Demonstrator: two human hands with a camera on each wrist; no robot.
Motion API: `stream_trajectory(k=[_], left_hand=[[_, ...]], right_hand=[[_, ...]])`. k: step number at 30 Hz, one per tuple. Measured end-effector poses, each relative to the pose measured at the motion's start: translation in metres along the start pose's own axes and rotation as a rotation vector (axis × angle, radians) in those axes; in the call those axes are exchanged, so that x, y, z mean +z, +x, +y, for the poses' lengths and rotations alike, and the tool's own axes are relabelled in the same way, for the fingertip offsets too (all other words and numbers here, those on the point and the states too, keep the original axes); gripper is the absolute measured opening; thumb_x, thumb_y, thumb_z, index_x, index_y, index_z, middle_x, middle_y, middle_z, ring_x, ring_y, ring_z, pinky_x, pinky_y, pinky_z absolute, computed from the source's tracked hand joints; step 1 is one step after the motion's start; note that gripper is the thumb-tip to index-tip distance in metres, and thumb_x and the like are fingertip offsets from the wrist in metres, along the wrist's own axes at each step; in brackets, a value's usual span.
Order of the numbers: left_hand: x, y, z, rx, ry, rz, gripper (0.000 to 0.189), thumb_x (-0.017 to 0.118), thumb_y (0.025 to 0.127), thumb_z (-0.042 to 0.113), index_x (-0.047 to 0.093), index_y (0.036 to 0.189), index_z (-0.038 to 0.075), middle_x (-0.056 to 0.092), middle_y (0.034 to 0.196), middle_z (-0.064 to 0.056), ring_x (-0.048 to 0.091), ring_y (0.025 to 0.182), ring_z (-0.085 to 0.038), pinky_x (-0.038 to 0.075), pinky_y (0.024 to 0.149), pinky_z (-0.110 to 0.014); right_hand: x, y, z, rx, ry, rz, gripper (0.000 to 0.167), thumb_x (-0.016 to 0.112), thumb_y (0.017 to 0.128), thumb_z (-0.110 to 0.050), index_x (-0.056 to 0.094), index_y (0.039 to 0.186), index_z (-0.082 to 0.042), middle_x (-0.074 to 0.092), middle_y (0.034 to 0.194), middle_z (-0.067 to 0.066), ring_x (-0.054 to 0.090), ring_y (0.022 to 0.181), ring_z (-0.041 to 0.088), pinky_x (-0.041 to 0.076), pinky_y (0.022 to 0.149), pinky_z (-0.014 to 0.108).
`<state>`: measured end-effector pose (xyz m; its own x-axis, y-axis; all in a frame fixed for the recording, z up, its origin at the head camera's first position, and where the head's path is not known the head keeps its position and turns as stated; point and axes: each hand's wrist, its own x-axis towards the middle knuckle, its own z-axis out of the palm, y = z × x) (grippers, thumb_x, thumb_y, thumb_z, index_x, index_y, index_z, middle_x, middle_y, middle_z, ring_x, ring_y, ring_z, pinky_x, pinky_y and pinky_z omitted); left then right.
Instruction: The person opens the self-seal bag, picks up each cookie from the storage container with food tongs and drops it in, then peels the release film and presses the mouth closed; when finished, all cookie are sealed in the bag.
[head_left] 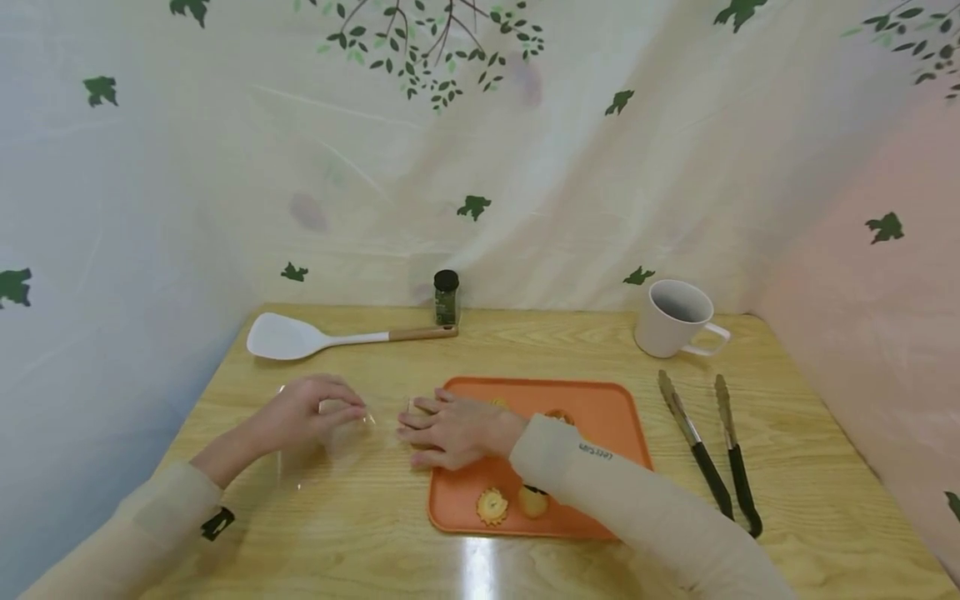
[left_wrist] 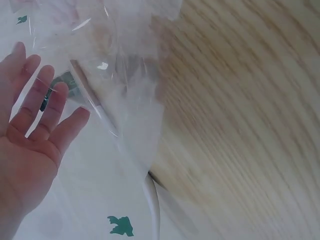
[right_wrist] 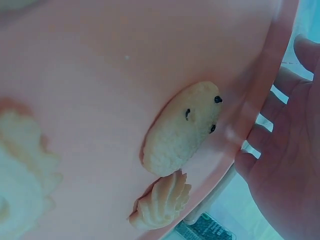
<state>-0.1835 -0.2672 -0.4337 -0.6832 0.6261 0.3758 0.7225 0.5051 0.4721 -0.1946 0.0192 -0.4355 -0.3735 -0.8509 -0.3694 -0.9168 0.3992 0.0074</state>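
A clear plastic bag spreads in front of my left hand, left of the tray. In the left wrist view the fingers are loosely spread, with the film across and beyond their tips. My right hand reaches over the left rim of an orange tray, its fingers apart and nearly straight. On the tray lie several cookies: a ruffled round one, a smooth pale one, an oval one with dark specks and a small ridged one. The right forearm covers part of the tray.
Behind the hands lie a white spatula with a wooden handle and a dark-capped spice jar. A white mug stands at the back right, and black-handled tongs lie right of the tray. A patterned curtain encloses the table.
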Motion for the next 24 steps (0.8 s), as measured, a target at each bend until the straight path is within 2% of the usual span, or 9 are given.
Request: stream_trajectory(k=[3, 10, 18, 24], left_hand=[[-0.003, 0.002, 0.0, 0.024, 0.003, -0.002, 0.011, 0.081, 0.087, 0.008, 0.08, 0.092, 0.017, 0.071, 0.09, 0.014, 0.065, 0.081, -0.004, 0.057, 0.063, -0.034], [-0.009, 0.006, 0.004, 0.028, 0.034, -0.014, 0.011, 0.081, 0.085, 0.005, 0.08, 0.093, 0.012, 0.073, 0.091, 0.009, 0.061, 0.073, -0.003, 0.047, 0.053, -0.024], [-0.009, 0.007, 0.005, 0.007, 0.047, -0.032, 0.018, 0.084, 0.08, -0.002, 0.08, 0.092, 0.011, 0.074, 0.09, 0.007, 0.068, 0.08, -0.008, 0.059, 0.066, -0.041], [-0.011, 0.007, 0.006, -0.009, 0.069, -0.053, 0.02, 0.084, 0.078, -0.004, 0.08, 0.093, 0.01, 0.075, 0.091, 0.003, 0.068, 0.08, -0.009, 0.059, 0.066, -0.042]], right_hand=[[-0.001, 0.0, 0.0, 0.003, -0.003, -0.001, 0.061, 0.022, 0.108, -0.058, 0.022, 0.162, -0.03, 0.014, 0.168, -0.006, 0.008, 0.155, 0.02, 0.009, 0.125, 0.043], [-0.004, 0.0, -0.001, 0.025, -0.002, 0.008, 0.062, 0.023, 0.107, -0.06, 0.027, 0.161, -0.031, 0.019, 0.167, -0.006, 0.011, 0.155, 0.023, 0.011, 0.125, 0.046], [-0.01, -0.006, -0.003, 0.046, 0.024, 0.043, 0.064, 0.024, 0.108, -0.059, 0.024, 0.163, -0.027, 0.017, 0.168, -0.005, 0.009, 0.155, 0.025, 0.006, 0.125, 0.048], [-0.013, -0.019, -0.002, 0.023, 0.063, 0.116, 0.061, 0.027, 0.109, -0.055, 0.03, 0.161, -0.023, 0.022, 0.167, -0.001, 0.012, 0.154, 0.029, 0.009, 0.124, 0.052]])
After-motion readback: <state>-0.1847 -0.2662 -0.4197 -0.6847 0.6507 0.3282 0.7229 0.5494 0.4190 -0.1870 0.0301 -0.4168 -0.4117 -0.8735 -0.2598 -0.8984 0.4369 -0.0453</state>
